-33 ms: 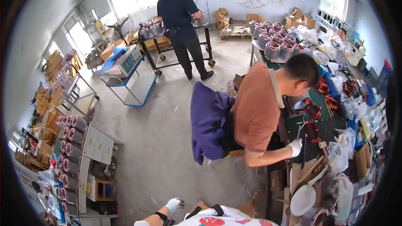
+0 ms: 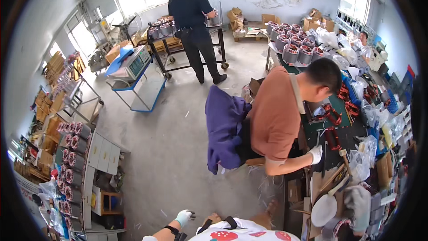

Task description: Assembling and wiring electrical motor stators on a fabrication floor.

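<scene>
My left hand [image 2: 184, 217], in a pale glove with dark fingertips, hangs over the floor at the bottom, away from the bench. Its fingers are loosely bent and apart, with nothing in them. At the lower right my right hand [image 2: 358, 205], also in a pale glove, is above the bench. Motion smears it, so its fingers cannot be read. Beside and below it lies a stator [image 2: 335, 229], a grey ring with red windings, partly cut off by the dark rim. A white round flat piece [image 2: 324, 210] rests to its left.
A seated co-worker in a brown shirt [image 2: 277, 116] leans over the bench, a gloved hand near a hammer [image 2: 343, 154]. Several stators [image 2: 290, 54] stand behind. Another person [image 2: 191, 27] stands at a wheeled rack. A trolley [image 2: 141, 99] and a stator-laden cabinet [image 2: 103, 151] are left.
My right hand has shifted slightly left and up over the bench. The left hand is almost where it was, and the whole view has moved a little.
</scene>
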Demonstrator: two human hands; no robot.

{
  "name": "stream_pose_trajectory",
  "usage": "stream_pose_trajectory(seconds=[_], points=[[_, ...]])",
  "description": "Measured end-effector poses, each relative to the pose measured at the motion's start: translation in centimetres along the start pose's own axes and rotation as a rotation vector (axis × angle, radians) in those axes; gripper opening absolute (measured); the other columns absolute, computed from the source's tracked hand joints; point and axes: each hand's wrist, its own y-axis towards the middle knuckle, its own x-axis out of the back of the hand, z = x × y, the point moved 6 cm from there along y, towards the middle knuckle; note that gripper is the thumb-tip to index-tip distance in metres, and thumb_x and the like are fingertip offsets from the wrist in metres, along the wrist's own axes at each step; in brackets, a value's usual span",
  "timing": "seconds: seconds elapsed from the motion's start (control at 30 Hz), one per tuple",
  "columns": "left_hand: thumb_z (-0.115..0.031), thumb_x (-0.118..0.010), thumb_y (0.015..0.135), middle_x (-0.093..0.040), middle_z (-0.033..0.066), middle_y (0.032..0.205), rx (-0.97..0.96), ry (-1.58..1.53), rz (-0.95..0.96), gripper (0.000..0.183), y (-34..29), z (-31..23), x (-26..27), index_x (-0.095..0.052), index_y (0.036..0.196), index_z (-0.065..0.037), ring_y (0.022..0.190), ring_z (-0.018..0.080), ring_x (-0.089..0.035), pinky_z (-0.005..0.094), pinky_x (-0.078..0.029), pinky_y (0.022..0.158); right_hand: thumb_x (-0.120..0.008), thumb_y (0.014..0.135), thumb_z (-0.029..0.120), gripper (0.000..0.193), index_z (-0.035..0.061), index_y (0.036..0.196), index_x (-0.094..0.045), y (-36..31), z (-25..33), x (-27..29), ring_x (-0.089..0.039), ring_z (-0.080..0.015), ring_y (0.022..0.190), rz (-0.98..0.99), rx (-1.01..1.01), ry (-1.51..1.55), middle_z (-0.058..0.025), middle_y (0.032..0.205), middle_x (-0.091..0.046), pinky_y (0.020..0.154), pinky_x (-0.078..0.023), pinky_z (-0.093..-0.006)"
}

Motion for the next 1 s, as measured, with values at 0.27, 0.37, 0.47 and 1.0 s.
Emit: stream_pose_trajectory(seconds=[0.27,0.37,0.47,1.0], points=[[-0.008,-0.047,0.092,-0.067,0.0213,0.112,-0.313,-0.147,0.103,0.032,4.6,-7.5,13.4,-0.058,0.116,0.010,0.098,0.0315,-0.069,0.0391,-0.058,0.084,-0.049,0.105,0.026,0.033,0.0017,0.119,-0.066,-8.4,12.0,-35.8,-0.060,-0.0064,0.078,1.072,-0.038,0.116,-0.0017,0.089,-0.068,0.070,-0.048,-0.0217],[-0.017,-0.050,0.093,-0.071,0.0171,0.107,-0.371,0.151,0.028,0.031,4.9,-11.2,19.6,-0.064,0.110,0.004,0.097,0.0297,-0.069,0.0394,-0.057,0.084,-0.048,0.105,0.029,0.035,0.0028,0.120,-0.066,-7.4,13.5,-45.5,-0.058,-0.0072,0.078,1.238,-0.015,0.024,0.0003,0.087,-0.065,0.071,-0.048,-0.0234],[-0.025,-0.051,0.093,-0.071,0.0171,0.104,-0.532,0.687,-0.185,0.030,4.8,-15.3,27.5,-0.069,0.106,-0.005,0.098,0.0329,-0.068,0.0415,-0.054,0.088,-0.047,0.105,0.032,0.036,0.0041,0.119,-0.067,-3.3,15.3,-56.3,-0.058,-0.0074,0.076,1.280,0.051,-0.068,0.0004,0.085,-0.064,0.071,-0.049,-0.0246],[-0.031,-0.053,0.092,-0.069,0.0213,0.100,-0.631,1.299,-0.330,0.029,17.4,-37.9,60.2,-0.067,0.097,-0.007,0.094,0.0384,-0.067,0.0507,-0.052,0.085,-0.049,0.103,0.026,0.028,0.0059,0.107,-0.067,9.6,46.0,-91.4,-0.062,-0.0073,0.078,1.298,0.125,0.307,0.0001,0.087,-0.066,0.071,-0.051,-0.0247]])
